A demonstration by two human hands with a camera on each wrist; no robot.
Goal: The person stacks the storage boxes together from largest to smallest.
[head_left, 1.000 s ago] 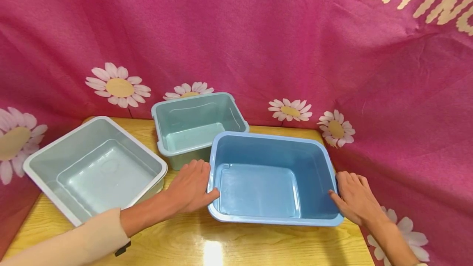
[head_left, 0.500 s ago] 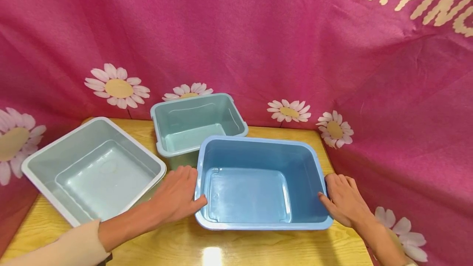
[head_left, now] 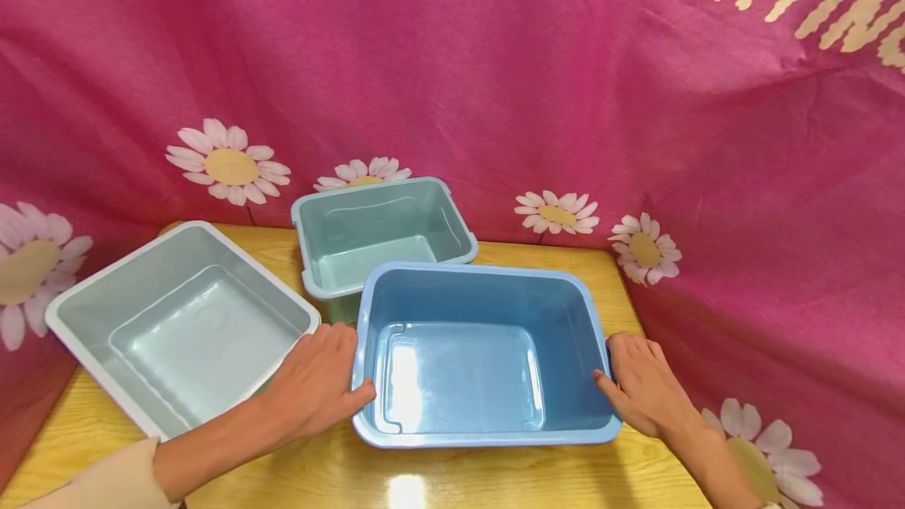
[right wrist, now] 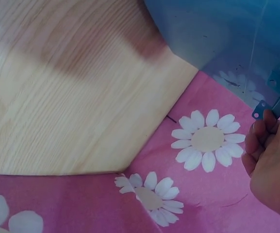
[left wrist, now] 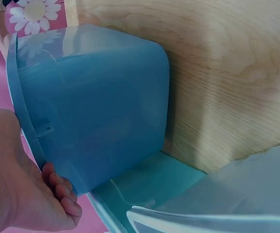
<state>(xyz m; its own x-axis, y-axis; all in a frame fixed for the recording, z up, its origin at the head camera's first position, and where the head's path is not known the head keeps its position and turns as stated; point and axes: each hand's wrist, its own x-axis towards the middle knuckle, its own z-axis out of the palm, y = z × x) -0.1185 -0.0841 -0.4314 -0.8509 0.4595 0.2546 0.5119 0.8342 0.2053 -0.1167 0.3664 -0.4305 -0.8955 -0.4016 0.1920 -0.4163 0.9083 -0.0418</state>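
Observation:
A blue rectangular plastic tub (head_left: 481, 301) stands between my two hands in the head view, its inside bare. My left hand (head_left: 318, 383) grips its left rim, thumb over the edge and fingers curled beneath on the outside. On the opposite end my right hand (head_left: 646, 387) holds the rim the same way, thumb inside. The left wrist view shows the outer wall of the blue tub (left wrist: 96, 116) with curled fingertips (left wrist: 62, 194) under its lip. In the right wrist view, fingers (right wrist: 261, 136) curl below the rim beside a small tab.
A grey-green square tub (head_left: 205, 368) sits at the left, partly behind my left forearm. Behind the blue tub stands a smaller green tub (head_left: 375, 261), its front right corner overlapped. All are on a wooden table (head_left: 339, 470) backed by a pink daisy-print cloth (head_left: 452, 85).
Both hands have moved the blue tub to the left and slightly toward me, keeping their grip on its ends. The other two tubs have stayed in place.

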